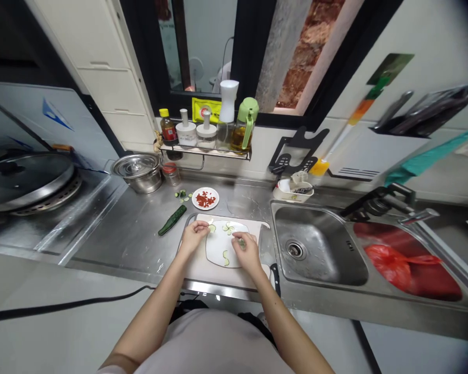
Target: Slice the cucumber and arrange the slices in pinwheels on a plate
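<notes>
A white plate (pixel 217 250) lies on the pale cutting board (pixel 197 270). Thin cucumber slices form a flower shape (pixel 228 228) near its far edge and a curved pair (pixel 226 258) closer to me. At the plate's upper left, my left hand (pixel 194 238) pinches a cucumber slice (pixel 211 223) between thumb and fingertips. Over the right rim, my right hand (pixel 247 253) has its fingers curled around a few cucumber slices (pixel 242 243), partly hidden by the fingers. A knife's black handle (pixel 275 280) shows at the board's right side.
Left of the board lies a cucumber (pixel 172 220). Behind it are cucumber pieces (pixel 183 194) and a small plate (pixel 206 206) of chopped red bits. A steel pot (pixel 142 176) stands at the back left. The sink (pixel 323 270) is on the right; seasoning bottles fill a rack (pixel 206 150).
</notes>
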{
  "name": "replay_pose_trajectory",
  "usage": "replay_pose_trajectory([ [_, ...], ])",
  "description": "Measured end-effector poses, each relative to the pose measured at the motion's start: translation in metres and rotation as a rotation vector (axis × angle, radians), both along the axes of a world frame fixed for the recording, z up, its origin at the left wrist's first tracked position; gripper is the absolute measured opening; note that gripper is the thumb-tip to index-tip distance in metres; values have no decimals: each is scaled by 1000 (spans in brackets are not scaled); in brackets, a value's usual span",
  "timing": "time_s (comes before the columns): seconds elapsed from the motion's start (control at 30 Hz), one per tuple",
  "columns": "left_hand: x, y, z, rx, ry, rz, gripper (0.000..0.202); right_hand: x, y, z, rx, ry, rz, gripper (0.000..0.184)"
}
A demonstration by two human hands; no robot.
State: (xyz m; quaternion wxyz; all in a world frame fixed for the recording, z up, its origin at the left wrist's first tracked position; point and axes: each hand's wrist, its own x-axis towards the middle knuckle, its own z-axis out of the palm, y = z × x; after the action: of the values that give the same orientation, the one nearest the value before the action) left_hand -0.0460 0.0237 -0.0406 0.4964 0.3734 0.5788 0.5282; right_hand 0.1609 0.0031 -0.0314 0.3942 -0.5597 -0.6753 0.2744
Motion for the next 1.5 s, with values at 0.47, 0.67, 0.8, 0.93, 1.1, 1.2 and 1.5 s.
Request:
replay_pose_trajectory([
  [0.47, 27, -3, 60, 165, 187, -214, 30, -15, 26, 55, 115, 34, 188, 11],
  [0.67, 32, -6, 59, 118, 161, -91, 38, -11, 22, 61, 323, 32, 82, 15],
  [0.8, 38, -10, 63, -67, 6, -275, 53, -6, 20, 64, 553, -60, 80, 15],
  [0.93, 44, -10, 69, -151, -208, -351, 50, 0, 21, 59, 626, -151, 127, 19],
  [1.1, 44, -6, 69, -120, -165, -380, 38, 7, 24, 55, 673, -199, 167, 22],
  [1.2, 42, -4, 68, -100, -40, -384, 36, 10, 24, 55, 648, -227, 178, 20],
  [1.5, 41, -4, 79, -38, -20, -343, 31, 14, 23, 60, 641, -325, 218, 19],
])
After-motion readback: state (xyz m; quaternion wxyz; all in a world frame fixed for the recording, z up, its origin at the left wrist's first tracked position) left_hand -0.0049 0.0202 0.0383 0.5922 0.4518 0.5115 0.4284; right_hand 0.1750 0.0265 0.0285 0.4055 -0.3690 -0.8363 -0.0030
